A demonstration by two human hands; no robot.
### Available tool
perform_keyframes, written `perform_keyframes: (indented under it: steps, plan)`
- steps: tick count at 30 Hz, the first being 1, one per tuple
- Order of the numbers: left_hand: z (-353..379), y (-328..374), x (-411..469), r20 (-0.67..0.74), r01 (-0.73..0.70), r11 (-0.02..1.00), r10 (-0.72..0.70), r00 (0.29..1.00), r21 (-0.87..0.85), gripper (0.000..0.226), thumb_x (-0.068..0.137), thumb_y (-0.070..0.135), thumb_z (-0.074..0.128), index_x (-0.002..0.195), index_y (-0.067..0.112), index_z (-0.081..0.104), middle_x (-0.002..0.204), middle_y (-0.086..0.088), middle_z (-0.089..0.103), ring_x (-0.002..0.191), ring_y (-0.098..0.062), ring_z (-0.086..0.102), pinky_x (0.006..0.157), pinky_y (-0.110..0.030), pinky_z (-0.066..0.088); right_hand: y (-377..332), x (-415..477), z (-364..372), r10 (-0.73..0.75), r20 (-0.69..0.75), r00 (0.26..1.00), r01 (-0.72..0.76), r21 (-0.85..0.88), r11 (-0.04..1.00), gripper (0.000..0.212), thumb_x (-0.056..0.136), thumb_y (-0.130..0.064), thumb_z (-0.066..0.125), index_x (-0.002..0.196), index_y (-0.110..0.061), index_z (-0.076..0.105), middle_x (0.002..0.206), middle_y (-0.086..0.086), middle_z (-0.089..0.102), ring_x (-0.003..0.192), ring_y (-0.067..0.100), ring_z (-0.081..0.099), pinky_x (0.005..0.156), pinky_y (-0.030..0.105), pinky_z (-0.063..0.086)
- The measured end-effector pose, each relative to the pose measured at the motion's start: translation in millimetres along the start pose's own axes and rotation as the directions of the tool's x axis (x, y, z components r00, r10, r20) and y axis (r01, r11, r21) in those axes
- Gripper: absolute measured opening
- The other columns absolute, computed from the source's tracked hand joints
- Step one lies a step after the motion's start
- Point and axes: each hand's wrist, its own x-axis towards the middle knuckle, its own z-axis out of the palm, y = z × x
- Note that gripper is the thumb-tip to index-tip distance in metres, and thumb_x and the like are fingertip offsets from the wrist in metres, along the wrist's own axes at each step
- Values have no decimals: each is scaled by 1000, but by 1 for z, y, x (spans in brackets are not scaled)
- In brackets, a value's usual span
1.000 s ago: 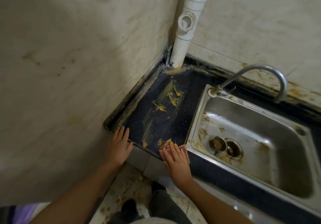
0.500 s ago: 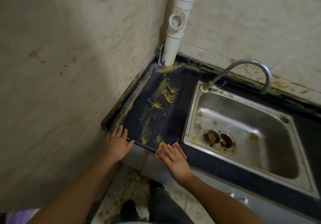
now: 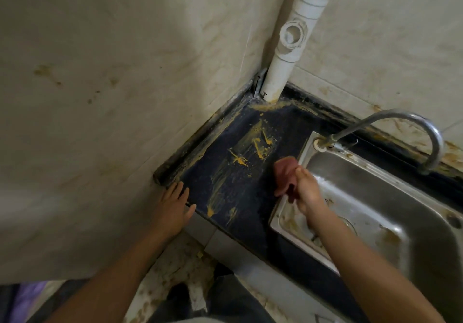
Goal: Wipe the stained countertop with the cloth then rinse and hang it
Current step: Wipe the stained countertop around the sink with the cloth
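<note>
So, nearest me, my left hand (image 3: 172, 204) lies flat on the front left corner of the countertop (image 3: 250, 197), fingers straight and spread, holding nothing, just bracing. A bit further in, my right hand (image 3: 307, 192) has its fingers curled round the cloth (image 3: 284, 177). It's a pink rag bunched into a wad and held up off the surface, right over where the counter meets the left rim of the sink (image 3: 370, 172). Can't tell if it's wet.

It looks light and totally floppy to me, so there's no stiffness to push with. I'd guess it wipes best spread out under a flat palm. For rinsing, a pinch on one bunched edge should do, since it'll sag wherever you grab it. It's probably slick from the yellow stains (image 3: 239, 159), which streak the middle of the counter toward the back corner.

Beyond that the tap (image 3: 400, 114) arcs over the sink's far edge, and a white pipe (image 3: 280, 71) stands in the back corner.
</note>
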Motion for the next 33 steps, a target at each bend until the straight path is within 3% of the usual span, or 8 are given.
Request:
perform_keyframes:
  steps: [4,8,10,14,23,26,30,33]
  plan:
    - [4,2,2,-90,20,999,-24,996,-38,73,89,56,9,146,12,17,156,-8,4,144,-20,1,114,-29,-4,-38,77,-21,-316,-250,915,267,-210,940,37,100,-25,30,129,-8,46,110,16,60,93,27,58,74,25,51]
    - [13,3,-2,-125,29,993,-43,991,-114,116,61,79,-20,145,9,20,154,-9,4,143,-24,2,107,-27,-12,-62,140,-34,-537,-158,829,390,-523,757,47,97,-36,32,142,-21,33,140,10,46,126,30,45,109,44,34]
    - [13,6,-1,-138,53,996,-63,988,-79,105,71,73,-13,142,6,26,152,-9,11,142,-26,12,109,-32,-2,-57,170,-32,-542,19,840,375,-742,555,47,99,-25,34,144,-14,27,145,14,38,133,32,35,111,44,22]
    - [16,2,1,-56,117,992,-120,991,-50,80,97,51,6,109,0,66,121,-20,60,113,-35,56,103,-37,33,-20,201,-13,-211,252,944,291,-940,180,57,99,-36,26,149,-12,11,156,13,10,143,32,8,115,47,6]
    - [17,6,-2,-193,119,990,-133,972,-82,80,95,56,10,114,-1,62,128,-18,54,125,-29,43,108,-21,7,-50,260,9,-210,243,947,290,-929,232,56,99,-36,26,149,-16,10,157,11,3,144,29,3,115,49,5]
    - [18,2,-2,-230,86,989,-112,967,-118,89,88,68,5,128,3,51,142,-6,33,133,-26,27,109,-23,4,-44,246,18,-223,264,938,313,-924,221,54,99,-35,27,149,-17,12,157,11,2,144,29,2,115,50,3]
    - [20,-1,0,-212,77,993,-95,973,-93,86,84,67,12,132,4,47,145,-7,29,136,-25,21,112,-38,16,-22,203,31,-252,430,867,470,-874,122,55,98,-37,26,148,-15,19,156,14,8,143,32,10,113,52,8]
    - [16,-4,0,-187,74,992,-92,978,-98,102,80,75,-5,130,4,49,144,-11,35,134,-24,19,110,-40,18,4,158,25,-278,617,736,641,-767,-4,61,88,-40,26,133,-6,47,141,27,39,126,44,43,98,58,35]
